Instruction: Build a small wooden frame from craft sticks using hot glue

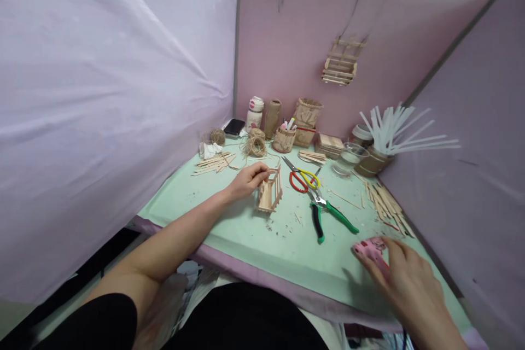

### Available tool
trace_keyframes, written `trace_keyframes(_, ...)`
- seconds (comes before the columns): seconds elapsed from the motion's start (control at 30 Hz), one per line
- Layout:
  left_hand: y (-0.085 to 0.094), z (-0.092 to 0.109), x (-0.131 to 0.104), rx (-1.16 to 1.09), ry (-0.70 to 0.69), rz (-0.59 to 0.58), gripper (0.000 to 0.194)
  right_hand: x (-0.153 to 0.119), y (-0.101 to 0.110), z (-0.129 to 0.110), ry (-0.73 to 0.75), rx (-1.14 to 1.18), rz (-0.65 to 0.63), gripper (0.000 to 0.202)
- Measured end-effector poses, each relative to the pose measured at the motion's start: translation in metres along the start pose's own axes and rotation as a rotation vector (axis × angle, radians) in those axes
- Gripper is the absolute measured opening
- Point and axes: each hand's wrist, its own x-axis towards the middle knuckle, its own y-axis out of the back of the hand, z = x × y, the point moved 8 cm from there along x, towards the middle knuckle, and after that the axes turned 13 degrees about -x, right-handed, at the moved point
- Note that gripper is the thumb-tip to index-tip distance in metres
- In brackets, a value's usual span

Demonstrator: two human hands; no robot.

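Note:
My left hand (250, 179) pinches the top edge of a small rack made of wooden craft sticks (266, 197), which stands tilted on the table. At the right front, my right hand (410, 273) is wrapped round a pink hot glue gun (371, 250), held low near the table; its underside is hidden by the fingers. Between the hands lie green-handled pruning shears (320, 203) and scissors with one red and one yellow handle loop (301, 178). Small wood scraps (298, 219) are scattered close to the rack.
Loose craft sticks lie at left (215, 163) and right (385, 202). Along the back stand twine rolls (256, 145), a pen cup (284, 139), a clear bowl (348, 159) and a holder of white glue sticks (389, 131). A stick rack (341, 63) hangs on the back wall.

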Motion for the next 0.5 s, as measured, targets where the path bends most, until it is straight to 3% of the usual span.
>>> trace_keyframes(0.07, -0.001, 0.003, -0.001, 0.049, -0.005, -0.012, 0.022, 0.022, 0.022, -0.028, 0.087, 0.284, 0.033, 0.058)
trace_keyframes(0.13, 0.000, 0.009, -0.001, 0.097, -0.033, -0.016, 0.022, 0.043, 0.035, -0.063, 0.181, 0.538, -0.021, 0.044)
trace_keyframes(0.23, 0.008, 0.032, -0.003, 0.199, -0.161, 0.038, 0.021, 0.066, 0.048, -0.104, 0.223, 0.757, -0.059, 0.029)
trace_keyframes(0.37, 0.014, 0.081, -0.029, 0.409, -0.347, 0.173, 0.018, 0.075, 0.062, -0.121, 0.149, 0.915, 0.013, 0.022)
trace_keyframes(0.5, -0.015, 0.102, -0.066, 0.538, -0.360, 0.079, 0.021, 0.063, 0.073, -0.130, 0.143, 1.005, 0.053, 0.018)
